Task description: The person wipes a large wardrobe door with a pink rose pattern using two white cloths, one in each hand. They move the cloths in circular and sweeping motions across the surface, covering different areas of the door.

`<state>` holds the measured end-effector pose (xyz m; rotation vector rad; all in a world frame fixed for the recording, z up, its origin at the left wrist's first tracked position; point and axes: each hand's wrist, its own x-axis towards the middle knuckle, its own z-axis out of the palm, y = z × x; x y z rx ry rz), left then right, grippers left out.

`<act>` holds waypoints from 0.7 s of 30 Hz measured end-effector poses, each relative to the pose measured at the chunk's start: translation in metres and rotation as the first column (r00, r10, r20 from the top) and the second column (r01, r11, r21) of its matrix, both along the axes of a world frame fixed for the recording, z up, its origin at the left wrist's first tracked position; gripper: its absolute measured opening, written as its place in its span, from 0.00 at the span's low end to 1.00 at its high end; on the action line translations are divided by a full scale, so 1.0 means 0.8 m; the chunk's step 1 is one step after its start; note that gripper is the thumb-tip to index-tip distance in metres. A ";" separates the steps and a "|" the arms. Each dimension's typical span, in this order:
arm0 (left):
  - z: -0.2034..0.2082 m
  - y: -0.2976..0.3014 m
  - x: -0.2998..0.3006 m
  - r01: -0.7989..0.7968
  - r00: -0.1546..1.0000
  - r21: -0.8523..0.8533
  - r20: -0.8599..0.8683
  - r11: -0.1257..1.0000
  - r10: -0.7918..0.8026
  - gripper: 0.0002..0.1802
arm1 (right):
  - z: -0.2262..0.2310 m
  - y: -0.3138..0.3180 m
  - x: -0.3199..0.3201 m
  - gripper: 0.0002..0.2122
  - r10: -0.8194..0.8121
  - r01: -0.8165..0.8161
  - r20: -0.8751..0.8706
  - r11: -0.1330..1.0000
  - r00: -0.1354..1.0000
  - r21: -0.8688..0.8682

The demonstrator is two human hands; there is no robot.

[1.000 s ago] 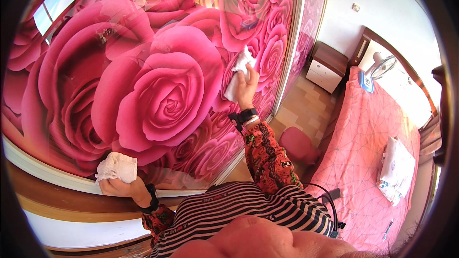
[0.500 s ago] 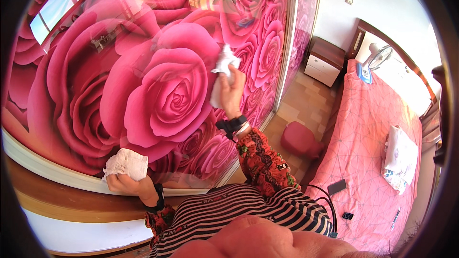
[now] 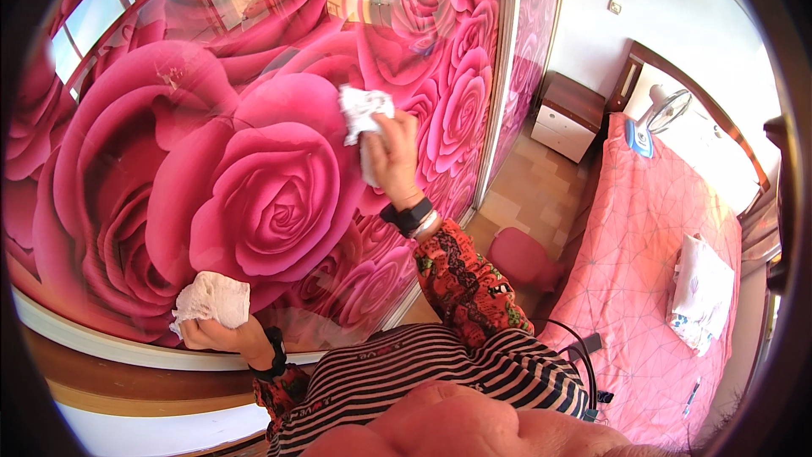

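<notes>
A glossy panel printed with large pink roses fills the left and middle of the view, and windows are reflected in it. My right hand is closed round a crumpled white tissue, which lies against the panel right of the big central rose. Lower left, a thicker, folded off-white cloth is gripped in my left hand, close to the panel's bottom edge. Whether this cloth touches the panel I cannot tell. Both wrists wear black bands.
A white lower frame runs above a brown wooden ledge. To the right stand a pink stool, a nightstand and a bed with a pink cover. On the bed are a fan, a pillow and a phone.
My right hand has moved left across the panel with the tissue. My left hand keeps hold of its cloth, nearly in place. The whole view has shifted slightly.
</notes>
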<state>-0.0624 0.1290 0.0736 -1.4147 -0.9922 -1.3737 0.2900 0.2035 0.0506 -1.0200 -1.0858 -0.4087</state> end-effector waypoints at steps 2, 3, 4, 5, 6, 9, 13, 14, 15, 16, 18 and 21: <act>0.005 0.004 0.012 0.009 1.000 0.021 -0.012 1.000 -0.009 0.21 | -0.041 0.012 0.040 0.16 -0.028 0.017 -0.177 0.998 0.984 -0.066; 0.010 0.002 0.016 0.020 1.000 0.036 -0.024 0.999 -0.019 0.21 | -0.064 0.014 0.056 0.16 -0.049 0.026 -0.256 0.995 0.966 -0.094; 0.013 0.000 0.019 0.014 0.999 0.035 -0.031 0.999 -0.013 0.22 | -0.089 0.019 0.071 0.16 -0.073 0.032 -0.331 0.991 0.941 -0.128; 0.016 -0.001 0.023 0.012 0.999 0.035 -0.041 0.999 -0.010 0.22 | -0.116 0.023 0.081 0.17 -0.079 0.014 -0.431 0.988 0.899 -0.152; 0.020 -0.002 0.028 0.011 0.999 0.034 -0.051 0.999 -0.009 0.22 | -0.142 0.030 0.089 0.18 -0.100 -0.012 -0.567 0.982 0.817 -0.189; 0.017 0.015 0.055 0.017 0.998 0.005 -0.060 1.000 -0.017 0.20 | -0.226 0.045 0.115 0.19 -0.014 -0.181 -0.795 0.971 0.606 -0.155; 0.023 0.022 0.071 0.056 0.995 0.009 -0.088 0.998 -0.055 0.17 | -0.249 0.046 0.120 0.19 0.070 -0.315 -0.907 0.947 0.414 -0.071; 0.025 0.021 0.073 0.045 0.995 0.012 -0.089 0.999 -0.044 0.16 | -0.239 0.044 0.117 0.19 0.097 -0.337 -0.931 0.941 0.353 -0.030; 0.026 0.021 0.075 0.040 0.995 0.013 -0.093 0.999 -0.039 0.16 | -0.224 0.044 0.114 0.20 0.182 -0.342 -0.916 0.938 0.358 0.052; 0.027 0.022 0.077 0.035 0.995 0.014 -0.098 0.999 -0.034 0.15 | -0.202 0.048 0.112 0.20 0.081 -0.295 -0.896 0.954 0.437 -0.058; 0.031 0.024 0.081 0.045 0.994 0.018 -0.096 0.999 -0.044 0.16 | -0.148 0.049 0.102 0.20 0.004 -0.173 -0.801 0.977 0.599 -0.124; 0.033 0.026 0.092 0.030 0.995 0.027 -0.096 0.999 -0.028 0.16 | -0.058 0.028 0.074 0.18 0.014 -0.067 -0.517 0.994 0.856 -0.085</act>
